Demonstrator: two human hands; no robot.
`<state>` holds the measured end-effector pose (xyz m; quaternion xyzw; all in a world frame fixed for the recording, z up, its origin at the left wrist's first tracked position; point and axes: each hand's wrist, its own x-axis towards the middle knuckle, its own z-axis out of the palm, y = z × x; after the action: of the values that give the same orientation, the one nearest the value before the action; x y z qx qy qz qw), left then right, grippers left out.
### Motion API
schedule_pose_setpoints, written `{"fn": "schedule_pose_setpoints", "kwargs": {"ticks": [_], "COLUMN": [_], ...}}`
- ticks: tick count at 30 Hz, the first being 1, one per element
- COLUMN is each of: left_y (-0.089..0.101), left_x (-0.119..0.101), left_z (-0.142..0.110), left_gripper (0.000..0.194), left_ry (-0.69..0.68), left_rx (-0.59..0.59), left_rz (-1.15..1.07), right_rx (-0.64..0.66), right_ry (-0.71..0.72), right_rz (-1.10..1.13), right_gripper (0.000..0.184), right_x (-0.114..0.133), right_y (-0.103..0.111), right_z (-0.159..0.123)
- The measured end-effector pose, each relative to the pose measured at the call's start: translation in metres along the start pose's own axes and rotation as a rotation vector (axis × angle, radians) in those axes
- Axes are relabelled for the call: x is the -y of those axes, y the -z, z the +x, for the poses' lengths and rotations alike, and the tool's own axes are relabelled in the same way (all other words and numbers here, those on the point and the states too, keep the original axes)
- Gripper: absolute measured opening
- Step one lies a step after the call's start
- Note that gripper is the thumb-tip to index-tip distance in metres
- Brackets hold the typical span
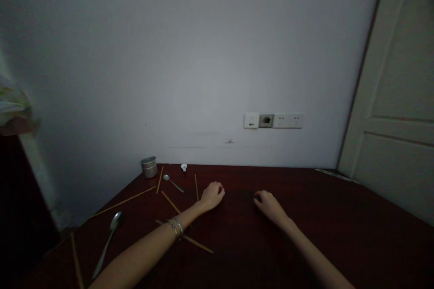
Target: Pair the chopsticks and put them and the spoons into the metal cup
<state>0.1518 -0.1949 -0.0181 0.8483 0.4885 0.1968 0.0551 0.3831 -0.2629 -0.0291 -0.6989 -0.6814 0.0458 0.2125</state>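
My left hand rests on the dark red table, its fingers curled in loosely and nothing visible in them. Two silver bracelets circle that wrist. Across a gap to the right, my right hand also lies on the table with curled fingers, and I see nothing in it. Chopsticks lie scattered around my left arm: one is just beside the hand, and another passes partly hidden under the forearm. A small spoon lies farther left, and a larger spoon is nearer the table's left edge.
A metal cup stands at the table's back left corner. Near the wall lies a small white spoon-like piece. More chopsticks lie at the left. Wall sockets sit above the table, and a pale door borders the right.
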Motion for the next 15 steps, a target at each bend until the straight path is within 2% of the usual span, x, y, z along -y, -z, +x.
{"fn": "schedule_pose_setpoints", "kwargs": {"ticks": [3, 6, 10, 15], "left_y": [-0.026, -0.042, -0.051, -0.052], "left_x": [-0.022, -0.036, -0.042, -0.044], "left_z": [0.008, 0.011, 0.008, 0.002], "left_gripper": [0.028, 0.037, 0.043, 0.045], "left_ry": [0.064, 0.149, 0.205, 0.156], "left_rx": [0.047, 0.046, 0.020, -0.023], "left_rz": [0.021, 0.074, 0.107, 0.165], "right_rx": [-0.020, -0.052, -0.115, -0.147], "right_ry": [-0.014, -0.019, -0.033, -0.034], "right_rz": [-0.063, -0.113, -0.154, -0.159], "right_gripper": [0.033, 0.035, 0.037, 0.038], "right_x": [-0.020, -0.029, -0.030, -0.029], "right_y": [0.004, 0.006, 0.003, 0.000], "right_z": [-0.015, -0.026, -0.035, -0.039]}}
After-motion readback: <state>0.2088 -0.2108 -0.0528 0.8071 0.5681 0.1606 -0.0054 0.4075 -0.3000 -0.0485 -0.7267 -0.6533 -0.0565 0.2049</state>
